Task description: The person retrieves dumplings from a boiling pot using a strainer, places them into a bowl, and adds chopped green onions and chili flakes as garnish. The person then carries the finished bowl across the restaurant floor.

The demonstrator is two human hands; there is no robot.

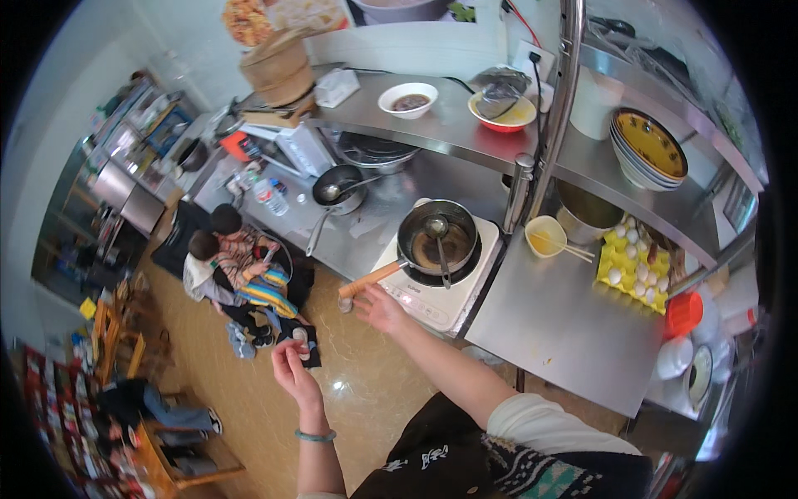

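A dark-lined saucepan (pixel 458 215) sits on a white induction cooker (pixel 430 305). Some brown liquid lies in it, and a metal ladle (pixel 444 252) leans inside with its handle over the rim. My right hand (pixel 381 310) is just below the pan's wooden handle (pixel 372 279), fingers spread and not wrapped around it; whether they touch it is unclear. Over the floor, left of the counter, my left hand (pixel 293 369) hangs with loosely curled fingers and nothing visible in it. A green bracelet (pixel 315 436) circles that wrist.
Another pan (pixel 340 190) with a ladle stands further left. The upper shelf holds a white bowl (pixel 408 101) of dark liquid and a red-based bowl (pixel 502 112). To the right are a bowl of beaten egg (pixel 545 237) and a yellow egg tray (pixel 633 265). Two people (pixel 240 268) sit beside the counter.
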